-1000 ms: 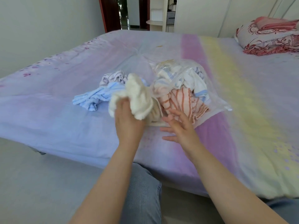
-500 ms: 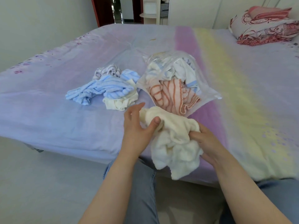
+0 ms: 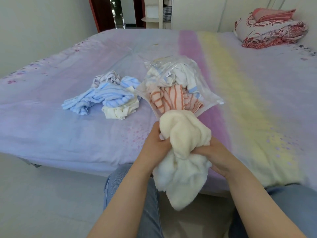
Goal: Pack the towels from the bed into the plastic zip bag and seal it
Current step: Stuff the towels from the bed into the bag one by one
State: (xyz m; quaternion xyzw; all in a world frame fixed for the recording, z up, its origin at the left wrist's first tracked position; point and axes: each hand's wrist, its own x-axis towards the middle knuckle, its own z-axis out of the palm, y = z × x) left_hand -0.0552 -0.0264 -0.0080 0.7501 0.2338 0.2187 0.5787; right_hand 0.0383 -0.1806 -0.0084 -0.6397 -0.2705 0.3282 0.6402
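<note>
Head view: cream towel (image 3: 184,152) now bunched between both hands at the near edge of the bed (image 3: 51,134), its top lobe up against the mouth of the zip bag (image 3: 205,90), its tail hanging off the edge toward the knees. A second ago lifted from the loose pile in the left hand alone, half a second ago stretched between both; now gathered tighter and raised to the opening. Left hand (image 3: 157,146) curled round the towel's left side, fingers dug into the cloth; right hand (image 3: 216,156) gripping the right side, fingers wrapped under the fold. Bag lying near the middle of the bed, mouth toward the near edge, already holding an orange-striped towel (image 3: 173,98) and white ones behind it. Blue striped towel (image 3: 103,97), a pale yellow one (image 3: 120,111) and a grey striped one (image 3: 106,79) left in a heap just left of the bag. Probably the stuffing step about to start; bag unsealed, roughly halfway through.
</note>
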